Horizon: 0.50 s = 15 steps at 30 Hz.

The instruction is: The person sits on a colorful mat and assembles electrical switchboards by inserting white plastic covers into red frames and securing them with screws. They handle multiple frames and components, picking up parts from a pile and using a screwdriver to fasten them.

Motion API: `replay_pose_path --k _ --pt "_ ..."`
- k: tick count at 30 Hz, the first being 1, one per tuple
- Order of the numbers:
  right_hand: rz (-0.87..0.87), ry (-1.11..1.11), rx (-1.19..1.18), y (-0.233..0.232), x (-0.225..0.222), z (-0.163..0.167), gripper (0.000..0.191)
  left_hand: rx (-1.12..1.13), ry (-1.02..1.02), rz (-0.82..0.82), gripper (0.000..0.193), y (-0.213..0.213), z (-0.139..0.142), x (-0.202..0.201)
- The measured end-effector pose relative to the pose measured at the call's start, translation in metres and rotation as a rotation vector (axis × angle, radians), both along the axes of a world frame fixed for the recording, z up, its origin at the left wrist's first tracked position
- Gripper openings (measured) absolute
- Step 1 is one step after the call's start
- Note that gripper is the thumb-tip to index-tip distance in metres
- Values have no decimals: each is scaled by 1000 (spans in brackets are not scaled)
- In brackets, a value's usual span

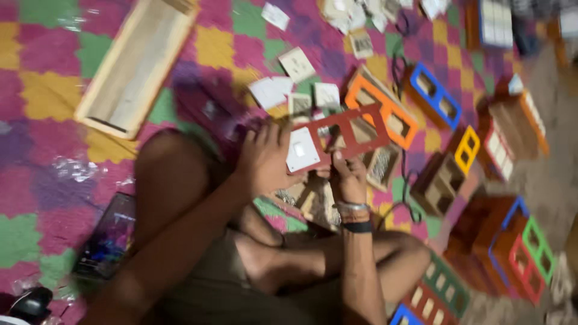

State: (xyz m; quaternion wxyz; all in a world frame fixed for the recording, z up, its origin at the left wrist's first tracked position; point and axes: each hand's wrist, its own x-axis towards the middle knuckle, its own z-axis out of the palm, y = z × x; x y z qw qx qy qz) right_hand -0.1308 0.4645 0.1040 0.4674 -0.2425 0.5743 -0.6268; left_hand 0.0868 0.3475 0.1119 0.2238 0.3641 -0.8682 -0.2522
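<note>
The person sits cross-legged on a floor mat (48, 96) of interlocking foam tiles in pink, yellow, green and purple, and both hands meet over the lap around a red frame plate (346, 133) with rectangular cut-outs. The left hand (265, 159) has its grip closed on the plate's lower left end, fingers wrapped over the edge just beside a white switch insert (302, 150) that sits in one of the openings. The right hand (348, 176) comes up from below, its grip pinched on the plate's lower edge near the middle; a metal bangle and a dark band circle that wrist. The plate is held tilted, its right end higher than its left, above a wooden box (313, 198) that rests between the knees (the picture is blurred here, so whether plate and box touch cannot be told).

Beyond the hands lie loose white switch pieces (271, 91) on the mat, and next to them an orange-faced box (385, 111), a blue-faced box (435, 96) and a small yellow-faced box (466, 150). Further right stand more wooden boxes with red, green and blue fronts (524, 253). A long open wooden tray (135, 66) lies at the upper left, well apart from the hands, and a dark phone (108, 238) lies by the left knee.
</note>
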Motion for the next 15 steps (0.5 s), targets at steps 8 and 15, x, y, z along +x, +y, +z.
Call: replay_pose_path --k 8,15 --pt "28 934 392 112 -15 -15 22 -115 -164 91 102 16 10 -6" --pt "61 1082 137 100 22 -21 26 -92 -147 135 93 33 29 -11"
